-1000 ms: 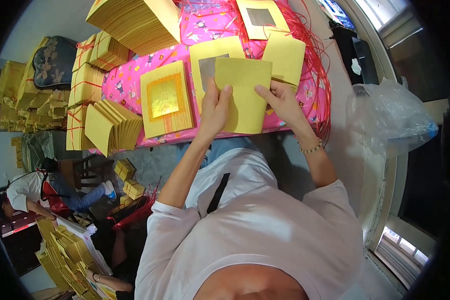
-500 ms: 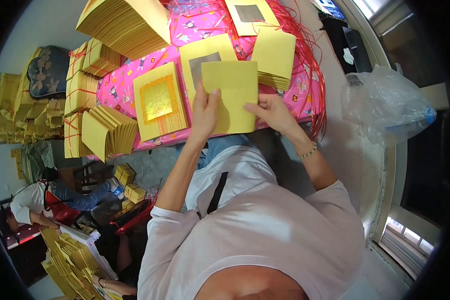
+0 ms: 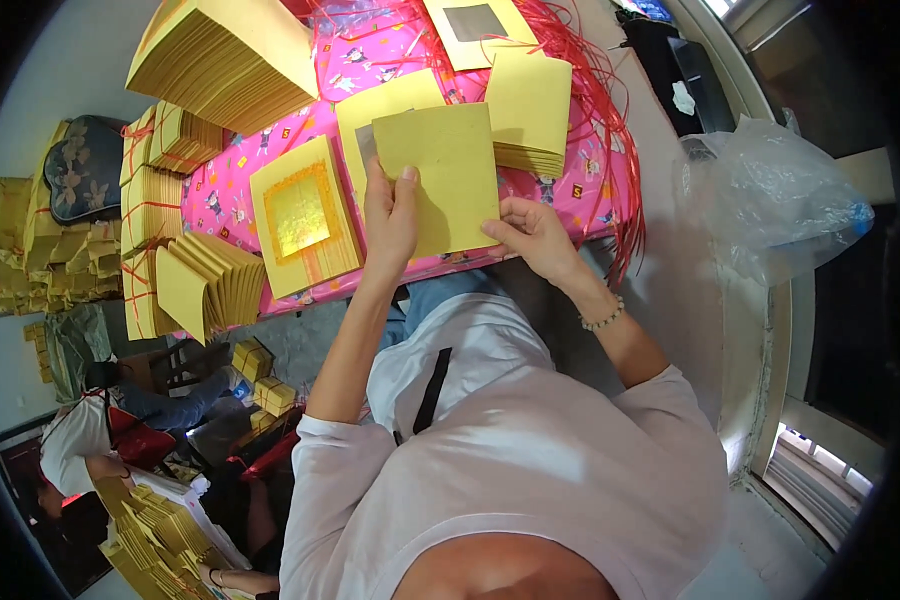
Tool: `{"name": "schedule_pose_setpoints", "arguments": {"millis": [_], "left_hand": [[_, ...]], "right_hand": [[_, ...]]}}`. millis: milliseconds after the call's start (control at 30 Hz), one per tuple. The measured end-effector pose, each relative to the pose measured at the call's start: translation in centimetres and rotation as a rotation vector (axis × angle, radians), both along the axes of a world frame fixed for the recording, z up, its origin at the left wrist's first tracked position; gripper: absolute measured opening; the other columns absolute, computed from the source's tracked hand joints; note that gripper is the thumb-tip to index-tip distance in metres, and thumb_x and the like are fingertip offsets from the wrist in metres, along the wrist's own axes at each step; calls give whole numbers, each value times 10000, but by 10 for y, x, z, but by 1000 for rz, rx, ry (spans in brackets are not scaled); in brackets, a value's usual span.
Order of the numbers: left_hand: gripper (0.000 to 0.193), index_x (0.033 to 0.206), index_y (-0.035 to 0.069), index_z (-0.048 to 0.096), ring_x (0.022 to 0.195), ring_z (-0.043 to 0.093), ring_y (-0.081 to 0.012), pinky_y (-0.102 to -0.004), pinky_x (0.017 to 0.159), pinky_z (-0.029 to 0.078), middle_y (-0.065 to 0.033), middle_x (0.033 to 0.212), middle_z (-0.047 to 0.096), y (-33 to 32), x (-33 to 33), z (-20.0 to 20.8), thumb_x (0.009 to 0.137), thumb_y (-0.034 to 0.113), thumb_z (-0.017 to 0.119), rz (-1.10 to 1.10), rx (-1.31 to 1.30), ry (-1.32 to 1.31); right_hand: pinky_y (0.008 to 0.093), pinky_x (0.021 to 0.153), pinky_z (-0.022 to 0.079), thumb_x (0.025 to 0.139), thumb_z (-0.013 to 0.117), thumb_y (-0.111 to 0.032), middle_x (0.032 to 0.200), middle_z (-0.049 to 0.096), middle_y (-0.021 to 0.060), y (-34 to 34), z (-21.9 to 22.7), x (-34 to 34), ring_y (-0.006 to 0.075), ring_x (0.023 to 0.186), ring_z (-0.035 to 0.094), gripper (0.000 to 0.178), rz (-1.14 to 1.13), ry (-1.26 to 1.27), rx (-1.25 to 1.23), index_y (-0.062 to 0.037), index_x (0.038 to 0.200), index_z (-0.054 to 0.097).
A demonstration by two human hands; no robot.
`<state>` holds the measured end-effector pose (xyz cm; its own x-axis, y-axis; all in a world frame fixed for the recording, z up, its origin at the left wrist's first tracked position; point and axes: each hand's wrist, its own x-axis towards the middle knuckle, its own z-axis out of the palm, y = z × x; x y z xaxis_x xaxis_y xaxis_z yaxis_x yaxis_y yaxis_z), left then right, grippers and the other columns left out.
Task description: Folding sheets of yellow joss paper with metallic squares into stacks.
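Note:
Both hands hold a sheet of plain yellow paper (image 3: 440,160) just above the near edge of the table. My left hand (image 3: 392,215) pinches its left side, thumb on top. At its lower right corner, my right hand (image 3: 532,235) grips between thumb and fingers. Beneath it, partly covered, lies a yellow sheet with a silver-grey rectangle (image 3: 390,95). To the left sits a stack of yellow paper topped with a gold foil square (image 3: 302,218). A folded yellow stack (image 3: 532,95) stands at the right.
The table has a pink patterned cover (image 3: 342,60). Red strings (image 3: 605,130) hang off its right side. Tall yellow stacks (image 3: 225,65) and red-tied bundles (image 3: 150,205) crowd the left. A clear plastic bag (image 3: 785,205) is at far right. Another person (image 3: 80,440) works at lower left.
The held sheet has tilted slightly counterclockwise. My right hand has slid down from its right edge to the lower right corner. The whole view has shifted a little.

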<state>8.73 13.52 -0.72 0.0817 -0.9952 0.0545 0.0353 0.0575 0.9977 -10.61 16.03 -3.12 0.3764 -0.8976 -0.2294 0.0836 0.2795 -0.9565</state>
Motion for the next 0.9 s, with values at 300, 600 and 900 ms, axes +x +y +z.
{"name": "schedule_pose_setpoints", "arguments": {"millis": [300, 600, 900], "left_hand": [[259, 1147, 0, 485, 892, 550, -108, -260, 761, 448, -75, 1025, 589, -59, -21, 4, 945, 162, 489, -147, 4, -46], [377, 1167, -59, 497, 885, 628, -168, -296, 757, 509, -133, 1002, 628, -140, -52, 9, 902, 199, 571, -372, 359, -20], [386, 1114, -66, 524, 870, 624, -192, -309, 741, 510, -151, 993, 629, -167, -76, -50, 834, 176, 635, -346, 257, -220]], "right_hand": [[191, 554, 500, 890, 609, -151, 863, 647, 42, -57, 33, -34, 49, 704, 598, 212, -256, 52, -139, 17, 1019, 599], [156, 512, 472, 881, 624, -222, 771, 636, -10, -139, 20, -81, 25, 608, 573, 211, -356, 173, -230, -29, 965, 611], [166, 538, 481, 886, 616, -241, 789, 640, 0, -149, -13, -99, 38, 620, 582, 228, -333, 324, -181, -33, 978, 596]]}}
